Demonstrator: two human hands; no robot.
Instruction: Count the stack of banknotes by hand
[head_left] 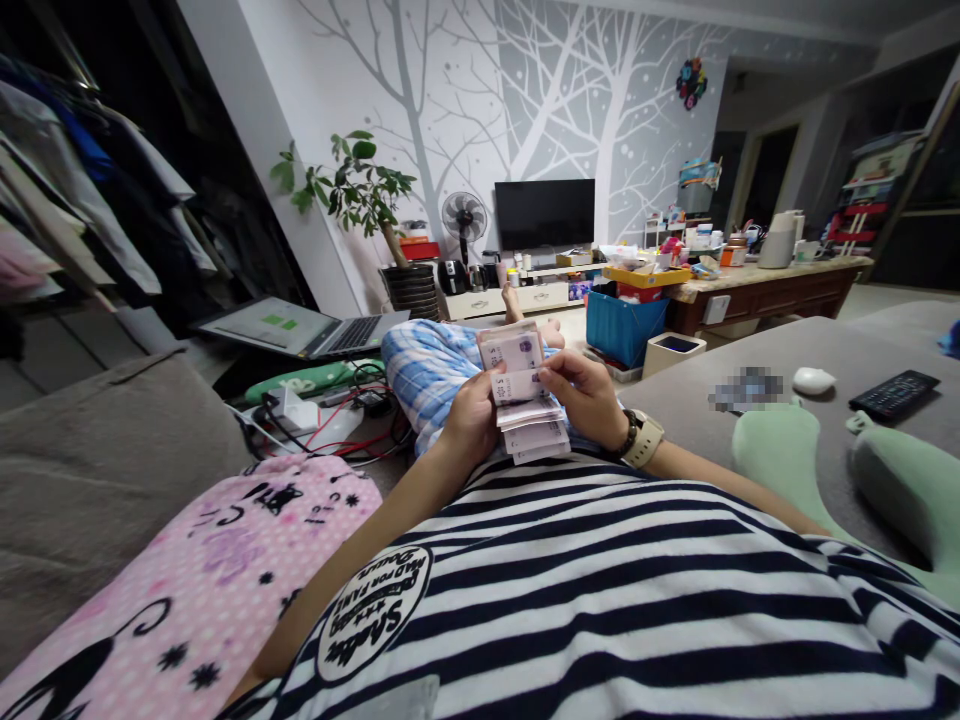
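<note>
Above my lap is a stack of banknotes (517, 386), pale with a portrait and the figure 5 printed on them. My left hand (474, 412) is closed round the left side of the stack. With its thumb and fingers, my right hand (583, 392) pinches the right edge of a note. Some notes stand upright at the back, while others fold down toward my belly in uneven layers. A watch with a pale strap (645, 438) and a dark bracelet are on my right wrist. Under the hands lie blue checked trousers (420, 370).
An open laptop (300, 330) sits to the left above tangled cables (360, 410). On the sofa at right are a white mouse (814, 380), a black remote (894, 395) and a green neck pillow (776, 445). A pink dotted cushion (225, 560) lies at left; a blue bin (626, 325) stands ahead.
</note>
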